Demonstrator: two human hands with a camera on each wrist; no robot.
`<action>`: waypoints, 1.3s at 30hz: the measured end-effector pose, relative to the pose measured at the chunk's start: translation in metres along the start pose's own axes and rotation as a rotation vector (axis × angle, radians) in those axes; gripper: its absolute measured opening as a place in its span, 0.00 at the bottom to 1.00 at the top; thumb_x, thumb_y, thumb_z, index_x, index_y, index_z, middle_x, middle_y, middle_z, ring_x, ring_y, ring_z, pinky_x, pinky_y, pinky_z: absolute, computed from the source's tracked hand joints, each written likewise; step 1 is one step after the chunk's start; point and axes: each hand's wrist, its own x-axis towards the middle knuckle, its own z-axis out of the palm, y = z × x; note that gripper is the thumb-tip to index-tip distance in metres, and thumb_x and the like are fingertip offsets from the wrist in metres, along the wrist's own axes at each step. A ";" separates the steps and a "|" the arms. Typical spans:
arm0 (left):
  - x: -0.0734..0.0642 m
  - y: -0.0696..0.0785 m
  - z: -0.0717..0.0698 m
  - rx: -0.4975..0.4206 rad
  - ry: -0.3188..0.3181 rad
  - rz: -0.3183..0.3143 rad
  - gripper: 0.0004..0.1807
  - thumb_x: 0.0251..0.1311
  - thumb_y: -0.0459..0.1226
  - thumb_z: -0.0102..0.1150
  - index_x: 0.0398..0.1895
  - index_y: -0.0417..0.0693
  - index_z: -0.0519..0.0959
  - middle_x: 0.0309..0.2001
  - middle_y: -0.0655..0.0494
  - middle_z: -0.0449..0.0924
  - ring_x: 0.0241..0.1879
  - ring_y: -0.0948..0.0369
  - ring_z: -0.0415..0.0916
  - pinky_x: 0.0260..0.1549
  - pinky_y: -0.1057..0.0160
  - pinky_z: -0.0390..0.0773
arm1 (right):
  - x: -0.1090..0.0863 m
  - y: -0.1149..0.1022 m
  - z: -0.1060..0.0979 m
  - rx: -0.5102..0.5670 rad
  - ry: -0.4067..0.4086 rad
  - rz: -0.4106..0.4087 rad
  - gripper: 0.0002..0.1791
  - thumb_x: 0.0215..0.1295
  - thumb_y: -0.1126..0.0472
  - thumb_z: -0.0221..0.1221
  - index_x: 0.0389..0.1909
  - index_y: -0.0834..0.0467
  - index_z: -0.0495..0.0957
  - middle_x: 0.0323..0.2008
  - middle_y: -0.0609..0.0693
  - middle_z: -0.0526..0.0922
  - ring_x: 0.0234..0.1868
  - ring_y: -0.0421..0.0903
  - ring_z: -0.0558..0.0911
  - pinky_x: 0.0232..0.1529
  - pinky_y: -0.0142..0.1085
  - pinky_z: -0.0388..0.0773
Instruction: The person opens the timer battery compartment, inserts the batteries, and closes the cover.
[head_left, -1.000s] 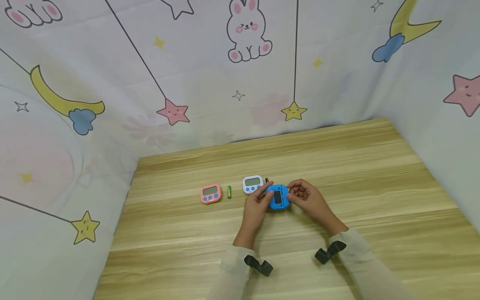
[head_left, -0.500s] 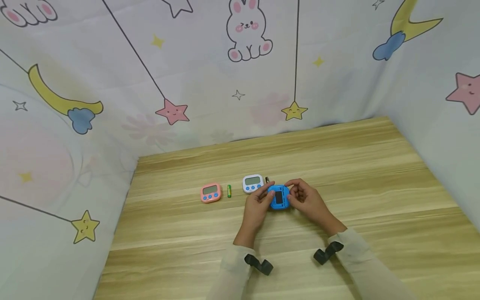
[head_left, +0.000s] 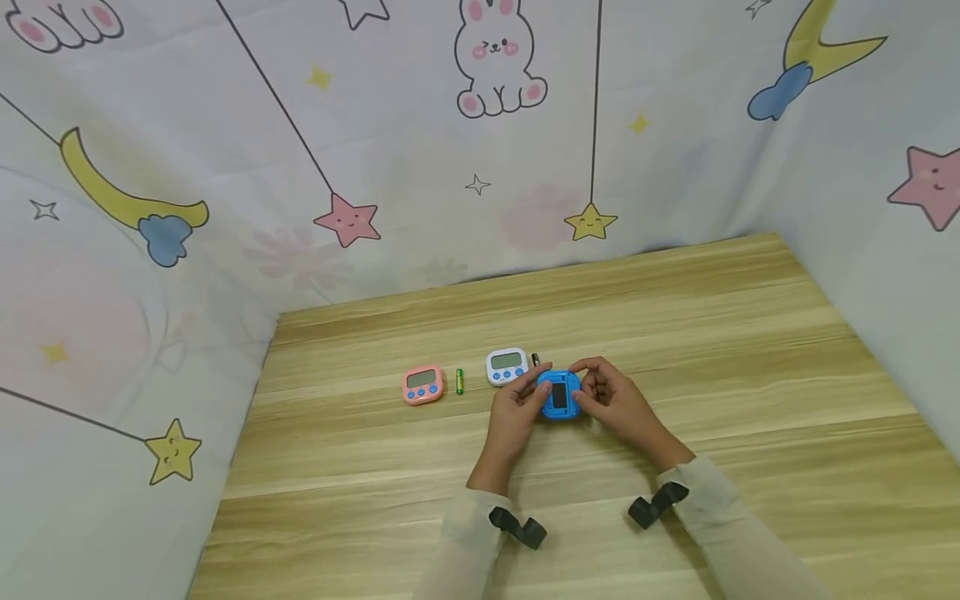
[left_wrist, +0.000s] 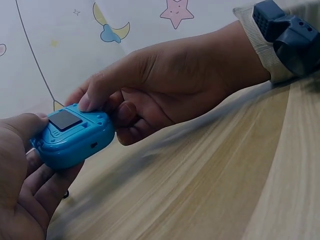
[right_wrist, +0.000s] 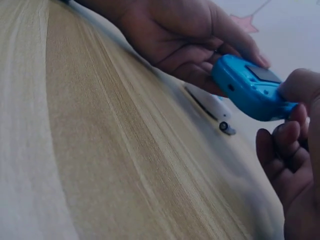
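A blue digital timer (head_left: 558,402) is held back side up above the table, a dark rectangle on its back. My left hand (head_left: 513,417) grips its left side, thumb on the back and fingers beneath, as the left wrist view shows on the timer (left_wrist: 77,142). At the opposite edge my right hand (head_left: 624,410) pinches it, thumb on the back and other fingers curled. In the right wrist view the timer (right_wrist: 240,92) hides part of both hands' fingers. A white timer (head_left: 506,363) lies just beyond my left fingers, a dark-ended battery (head_left: 536,359) beside it.
Farther left on the wood-grain table (head_left: 337,467) lie a pink timer (head_left: 423,385) and a green battery (head_left: 460,382). A printed cloth (head_left: 420,150) hangs behind the table and along both sides.
My right index finger has shifted slightly left along the blue timer's far edge. My left hand keeps its grip; the other timers and batteries stay put.
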 end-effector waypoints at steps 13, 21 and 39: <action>0.001 -0.001 0.002 -0.046 0.010 0.000 0.18 0.68 0.40 0.58 0.60 0.49 0.78 0.55 0.51 0.80 0.55 0.59 0.77 0.50 0.67 0.76 | 0.000 0.002 -0.003 0.046 -0.021 -0.035 0.16 0.69 0.75 0.52 0.57 0.71 0.69 0.31 0.57 0.74 0.26 0.55 0.75 0.27 0.39 0.76; -0.006 0.024 0.003 -0.066 -0.011 -0.011 0.19 0.69 0.36 0.57 0.60 0.40 0.77 0.55 0.47 0.80 0.54 0.59 0.77 0.50 0.66 0.76 | 0.001 0.019 -0.003 0.051 -0.029 -0.034 0.17 0.69 0.76 0.51 0.57 0.72 0.69 0.43 0.62 0.76 0.42 0.48 0.76 0.41 0.32 0.75; -0.005 0.016 0.001 -0.064 -0.021 -0.008 0.20 0.68 0.40 0.57 0.61 0.43 0.77 0.55 0.47 0.80 0.55 0.60 0.77 0.50 0.67 0.76 | 0.002 0.026 -0.006 0.142 -0.066 0.041 0.19 0.69 0.75 0.53 0.59 0.73 0.68 0.49 0.65 0.75 0.47 0.42 0.77 0.46 0.28 0.76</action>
